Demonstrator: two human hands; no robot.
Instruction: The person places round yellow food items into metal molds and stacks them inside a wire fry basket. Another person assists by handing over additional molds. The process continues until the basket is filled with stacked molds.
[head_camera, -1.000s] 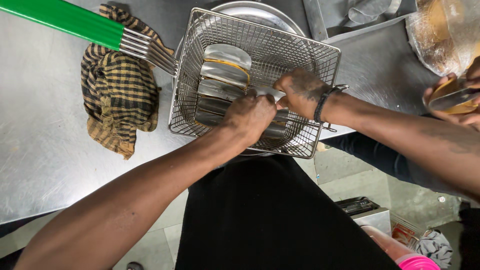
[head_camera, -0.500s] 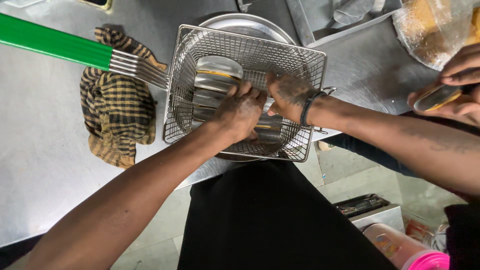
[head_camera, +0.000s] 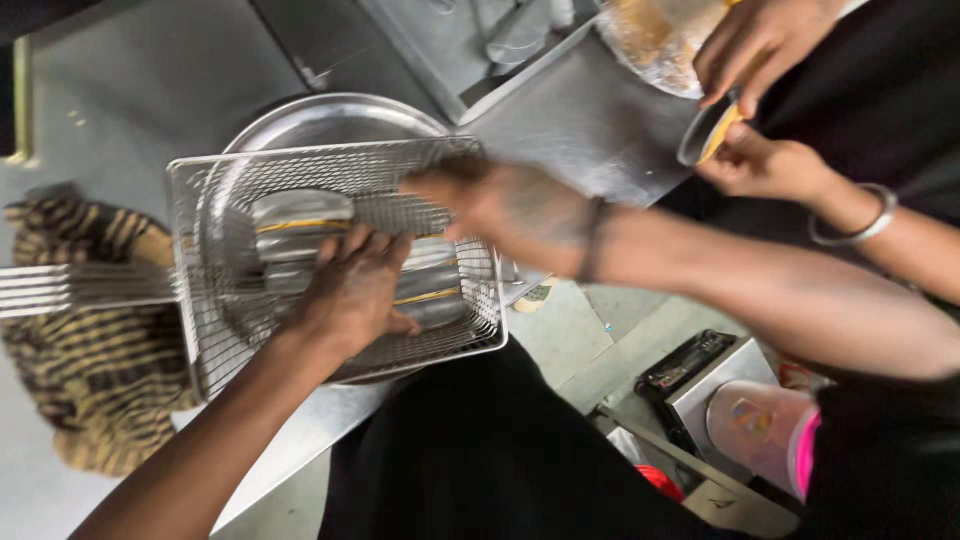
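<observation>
Steel counter (head_camera: 110, 120) carries a wire fry basket (head_camera: 200, 185) over a round tray (head_camera: 330, 115). Inside it lie stacked metal cups (head_camera: 300, 215), yellow-smeared. Left hand (head_camera: 355, 290) presses flat on them; right hand (head_camera: 510, 200), blurred above the basket's far rim, grip unclear.

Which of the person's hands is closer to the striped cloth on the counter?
The left. The left hand rests inside the wire basket, which sits right beside the striped cloth. The right hand is blurred, over the basket's far corner, farther from the cloth.
</observation>
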